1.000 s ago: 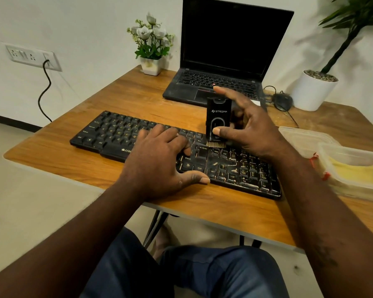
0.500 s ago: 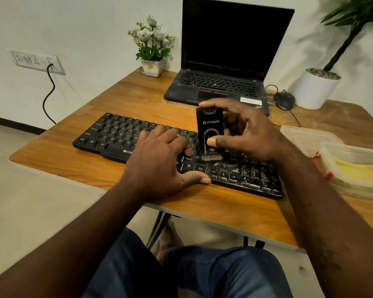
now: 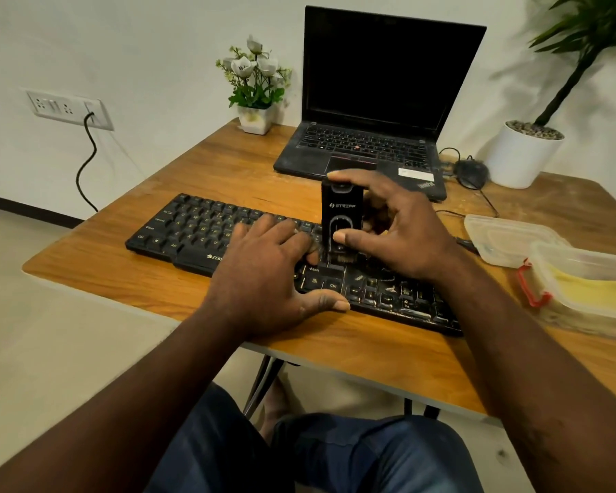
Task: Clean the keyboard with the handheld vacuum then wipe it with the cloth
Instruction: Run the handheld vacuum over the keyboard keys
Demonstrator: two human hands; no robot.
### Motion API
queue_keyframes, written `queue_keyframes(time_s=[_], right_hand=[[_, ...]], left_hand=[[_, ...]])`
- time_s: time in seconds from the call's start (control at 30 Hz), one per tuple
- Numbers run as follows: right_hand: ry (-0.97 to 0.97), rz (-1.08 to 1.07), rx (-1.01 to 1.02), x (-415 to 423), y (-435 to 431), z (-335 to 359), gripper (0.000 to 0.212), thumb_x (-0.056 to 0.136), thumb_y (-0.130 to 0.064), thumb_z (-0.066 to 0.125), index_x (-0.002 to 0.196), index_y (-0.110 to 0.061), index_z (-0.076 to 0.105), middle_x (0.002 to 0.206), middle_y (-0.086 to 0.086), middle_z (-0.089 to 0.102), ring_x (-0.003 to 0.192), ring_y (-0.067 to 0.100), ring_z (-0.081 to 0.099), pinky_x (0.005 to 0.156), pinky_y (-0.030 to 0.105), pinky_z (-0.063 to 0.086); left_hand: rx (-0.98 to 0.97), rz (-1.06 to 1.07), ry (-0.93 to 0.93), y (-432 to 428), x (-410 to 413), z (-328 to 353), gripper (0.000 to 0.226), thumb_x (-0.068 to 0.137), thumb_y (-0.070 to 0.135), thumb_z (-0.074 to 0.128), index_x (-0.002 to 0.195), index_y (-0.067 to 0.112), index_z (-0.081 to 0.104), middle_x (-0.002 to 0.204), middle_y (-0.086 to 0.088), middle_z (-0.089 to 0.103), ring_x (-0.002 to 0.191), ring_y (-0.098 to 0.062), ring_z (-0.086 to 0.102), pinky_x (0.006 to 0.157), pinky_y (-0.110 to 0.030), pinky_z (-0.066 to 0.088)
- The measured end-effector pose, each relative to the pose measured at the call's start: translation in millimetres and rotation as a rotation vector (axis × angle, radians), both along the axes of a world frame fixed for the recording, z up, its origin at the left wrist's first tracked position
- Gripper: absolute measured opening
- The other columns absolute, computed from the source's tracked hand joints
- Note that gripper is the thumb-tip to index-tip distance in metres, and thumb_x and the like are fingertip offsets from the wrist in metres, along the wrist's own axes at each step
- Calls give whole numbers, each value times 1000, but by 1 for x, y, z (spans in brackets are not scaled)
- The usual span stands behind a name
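Observation:
A black keyboard (image 3: 200,229) lies across the wooden table (image 3: 150,279). My right hand (image 3: 402,229) grips a small black handheld vacuum (image 3: 342,215) upright, its brush tip down on the keys near the keyboard's middle. My left hand (image 3: 271,275) rests flat on the keyboard just left of the vacuum, fingers spread over the keys and thumb at the front edge. A yellow cloth (image 3: 591,290) lies inside a clear plastic box (image 3: 584,261) at the right edge of the table.
An open black laptop (image 3: 370,137) stands behind the keyboard, with a small flower pot (image 3: 255,119) to its left. A mouse (image 3: 472,170) and a white planter (image 3: 520,158) sit at the back right. A clear lid (image 3: 505,236) lies beside the box.
My right hand has slid the vacuum leftwards along the keys, closer to my left hand. The left hand has stayed in place on the keyboard.

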State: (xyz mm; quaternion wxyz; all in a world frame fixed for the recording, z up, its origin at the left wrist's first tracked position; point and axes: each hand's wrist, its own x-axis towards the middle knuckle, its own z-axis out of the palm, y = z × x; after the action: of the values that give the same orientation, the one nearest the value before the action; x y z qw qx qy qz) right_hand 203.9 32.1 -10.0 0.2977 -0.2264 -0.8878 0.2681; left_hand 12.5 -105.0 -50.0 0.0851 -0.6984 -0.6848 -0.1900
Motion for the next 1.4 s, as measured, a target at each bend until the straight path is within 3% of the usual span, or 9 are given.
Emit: queue_keyframes(time_s=[0.1,0.2,0.33,0.53,0.63,0.77,0.97,1.17,1.4], right_hand=[[-46,131,-158,9,-1,7,71,87,-20,83,146,-44,51,121,2,67,97,23,71,78,44,65],[-4,7,-79,10,2,8,72,87,-24,83,146,-47,49,121,1,66,99,20,70,78,45,65],[-25,84,-226,25,9,13,72,85,-18,83,144,-44,52,122,5,68,101,29,72,80,51,64],[-2,-216,32,15,16,2,91,84,-26,85,156,-46,34,123,-6,66,90,7,70,73,25,62],[-52,-235,117,11,16,3,82,84,-32,84,154,-35,41,123,-8,64,90,0,67,74,29,63],[-109,-112,111,14,11,4,69,82,-33,85,144,-27,54,119,-9,68,97,9,69,78,42,64],[-178,143,-151,19,3,12,47,77,-45,81,120,-34,66,107,-5,72,96,21,70,81,44,61],[-112,-14,-29,21,7,11,54,82,-33,87,130,-30,62,109,-9,71,96,11,70,82,47,62],[-193,304,-181,10,-11,14,49,77,-42,82,120,-24,68,102,3,70,91,27,70,76,50,60]], left_hand=[[9,5,3,0,0,0,87,69,103,35,110,31,61,112,9,56,107,-13,44,97,-45,40],[10,0,-9,-1,0,1,81,69,103,36,106,35,60,111,11,55,108,-13,44,97,-43,39],[-6,0,-20,0,1,1,81,67,104,35,106,37,59,112,12,54,109,-12,43,99,-45,39],[5,-2,-26,-1,1,1,81,67,103,35,106,36,61,110,11,55,108,-13,44,98,-46,40],[5,0,-21,-1,2,2,82,67,103,35,106,35,61,110,11,55,108,-14,44,98,-46,40],[11,-2,-11,-1,2,2,80,68,102,38,105,35,61,109,11,54,107,-13,43,96,-44,40],[-3,4,3,-1,1,1,84,68,103,34,107,34,62,113,10,55,109,-14,44,96,-44,38],[20,-11,24,0,1,1,85,65,104,36,107,34,61,112,10,56,106,-12,42,92,-41,37],[-48,38,77,-1,2,5,114,61,104,29,134,21,61,124,3,58,113,-17,42,98,-43,36]])
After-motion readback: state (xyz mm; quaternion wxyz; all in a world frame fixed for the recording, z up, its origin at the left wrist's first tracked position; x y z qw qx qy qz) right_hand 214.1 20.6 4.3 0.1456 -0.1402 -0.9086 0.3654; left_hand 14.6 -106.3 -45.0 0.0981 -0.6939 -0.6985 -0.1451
